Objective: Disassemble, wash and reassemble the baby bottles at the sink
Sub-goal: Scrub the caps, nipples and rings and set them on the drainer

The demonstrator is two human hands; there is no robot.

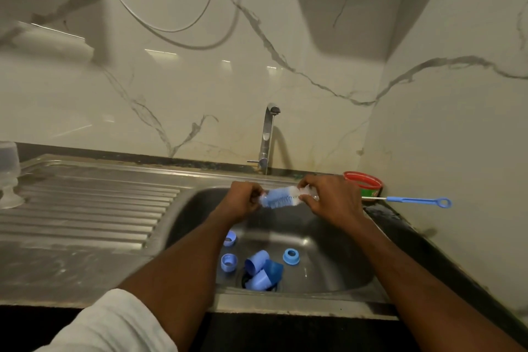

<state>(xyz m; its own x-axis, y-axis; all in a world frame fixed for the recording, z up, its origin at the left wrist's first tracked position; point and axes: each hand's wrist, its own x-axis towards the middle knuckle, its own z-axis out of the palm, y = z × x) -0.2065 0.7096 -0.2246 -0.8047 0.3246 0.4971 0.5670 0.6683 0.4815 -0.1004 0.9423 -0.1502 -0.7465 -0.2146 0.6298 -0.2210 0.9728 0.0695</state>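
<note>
Both hands' fingers curled around bottle brush (281,196), brush ends hidden, held item unclear

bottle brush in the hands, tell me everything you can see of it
The bottle brush has a fluffy blue and white bristle head on a thin white wire stem, which runs into a blue plastic handle ending in a ring. It lies roughly level above the sink basin. The head sits inside a clear bottle, which is hard to make out. The left hand grips one end and the right hand the other; the handle sticks out to the right over the counter.
</note>
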